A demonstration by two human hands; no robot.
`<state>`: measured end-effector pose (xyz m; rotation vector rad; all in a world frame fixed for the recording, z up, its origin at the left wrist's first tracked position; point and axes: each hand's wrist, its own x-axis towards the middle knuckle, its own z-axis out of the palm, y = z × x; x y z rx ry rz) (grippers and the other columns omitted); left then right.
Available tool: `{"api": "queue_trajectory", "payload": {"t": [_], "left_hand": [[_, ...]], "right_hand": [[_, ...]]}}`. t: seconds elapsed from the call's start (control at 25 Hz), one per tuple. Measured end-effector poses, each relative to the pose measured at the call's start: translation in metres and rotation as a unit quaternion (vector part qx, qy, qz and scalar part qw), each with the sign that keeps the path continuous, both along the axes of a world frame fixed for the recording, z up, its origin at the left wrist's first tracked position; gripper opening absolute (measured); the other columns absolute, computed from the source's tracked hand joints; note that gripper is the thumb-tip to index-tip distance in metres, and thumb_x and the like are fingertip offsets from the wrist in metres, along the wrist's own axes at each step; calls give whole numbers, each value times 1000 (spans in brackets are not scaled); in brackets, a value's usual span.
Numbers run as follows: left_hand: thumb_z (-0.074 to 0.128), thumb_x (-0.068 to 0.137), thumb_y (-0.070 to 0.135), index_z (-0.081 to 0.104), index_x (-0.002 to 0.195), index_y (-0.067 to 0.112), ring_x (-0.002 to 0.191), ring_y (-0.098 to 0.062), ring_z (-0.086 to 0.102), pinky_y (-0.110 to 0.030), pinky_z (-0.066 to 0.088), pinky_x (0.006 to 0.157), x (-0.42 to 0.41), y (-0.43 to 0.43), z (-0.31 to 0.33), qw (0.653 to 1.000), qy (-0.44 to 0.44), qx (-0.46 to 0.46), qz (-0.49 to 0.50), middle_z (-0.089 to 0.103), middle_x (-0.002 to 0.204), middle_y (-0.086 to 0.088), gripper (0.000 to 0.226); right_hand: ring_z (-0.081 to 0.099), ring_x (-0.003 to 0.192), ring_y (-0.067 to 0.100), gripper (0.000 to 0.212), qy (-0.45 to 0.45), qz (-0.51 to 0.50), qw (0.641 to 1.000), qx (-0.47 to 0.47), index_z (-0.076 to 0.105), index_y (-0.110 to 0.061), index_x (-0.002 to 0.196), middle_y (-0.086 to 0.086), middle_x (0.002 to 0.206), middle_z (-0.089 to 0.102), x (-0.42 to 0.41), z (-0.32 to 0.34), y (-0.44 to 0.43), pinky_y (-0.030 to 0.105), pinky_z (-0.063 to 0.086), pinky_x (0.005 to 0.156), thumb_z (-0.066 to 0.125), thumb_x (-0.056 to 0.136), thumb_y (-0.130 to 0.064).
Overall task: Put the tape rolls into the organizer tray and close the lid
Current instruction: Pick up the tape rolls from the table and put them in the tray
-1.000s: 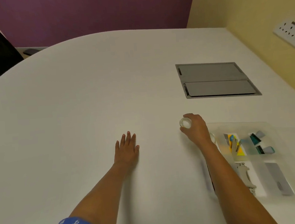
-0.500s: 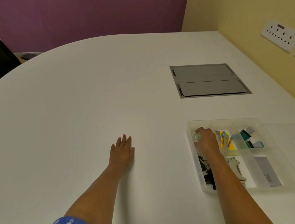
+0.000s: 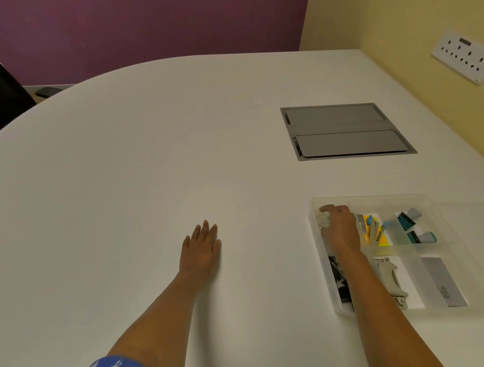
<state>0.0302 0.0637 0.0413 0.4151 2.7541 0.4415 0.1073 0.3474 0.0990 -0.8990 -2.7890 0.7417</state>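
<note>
A clear plastic organizer tray (image 3: pixel 458 258) sits on the white table at the right. My right hand (image 3: pixel 340 229) reaches into its far-left compartment, fingers curled around a small clear tape roll (image 3: pixel 324 220) that is mostly hidden under them. My left hand (image 3: pixel 201 249) lies flat on the table, fingers together, holding nothing. The tray's clear lid (image 3: pixel 483 215) lies open to the right, faint against the table.
Other compartments hold black binder clips (image 3: pixel 339 280), a grey stapler (image 3: pixel 391 280), yellow sticky notes (image 3: pixel 381 237), teal clips (image 3: pixel 407 223) and a grey card (image 3: pixel 442 283). A grey cable hatch (image 3: pixel 344 130) is set into the table behind. The yellow wall with sockets (image 3: pixel 468 58) stands right.
My right hand carried the tape roll from the table left of the tray into the tray's far-left compartment. My left hand stayed flat.
</note>
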Motion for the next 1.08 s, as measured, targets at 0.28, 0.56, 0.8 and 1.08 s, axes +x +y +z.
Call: {"api": "queue_trajectory", "payload": {"t": [0.28, 0.56, 0.8, 1.08], "left_hand": [[21, 104, 31, 18, 152, 22, 150, -16, 5, -39, 7, 123, 3, -22, 3, 1000, -4, 8, 22, 7, 163, 1, 49], [20, 104, 30, 20, 152, 23, 150, -17, 6, -39, 9, 123, 12, -51, 8, 1000, -6, 4, 28, 8, 163, 1, 48], [18, 103, 36, 11, 153, 23, 151, -17, 1, -39, 5, 123, 19, -89, -3, 1000, 3, -15, 9, 1, 163, 0, 52], [-17, 72, 53, 6, 153, 24, 151, -16, -3, -37, 0, 122, 30, -114, -14, 1000, 29, -3, -11, -2, 163, 1, 89]], "right_hand": [[45, 122, 25, 34, 105, 56, 993, -13, 58, -12, 122, 12, 128, 52, -16, 23, -71, 26, 45, 84, 55, 90, 1], [42, 128, 23, 37, -10, 232, 971, -48, 50, -15, 131, 8, 137, 46, -21, -8, -155, 33, 46, 98, 54, 94, -12], [41, 129, 22, 53, -57, 314, 946, -63, 45, -14, 137, 6, 140, 44, -14, -25, -203, 32, 41, 103, 59, 91, -35], [37, 130, 22, 71, -105, 379, 919, -31, 44, -15, 138, 4, 139, 43, -5, -38, -224, 34, 40, 107, 72, 79, -41]]}}
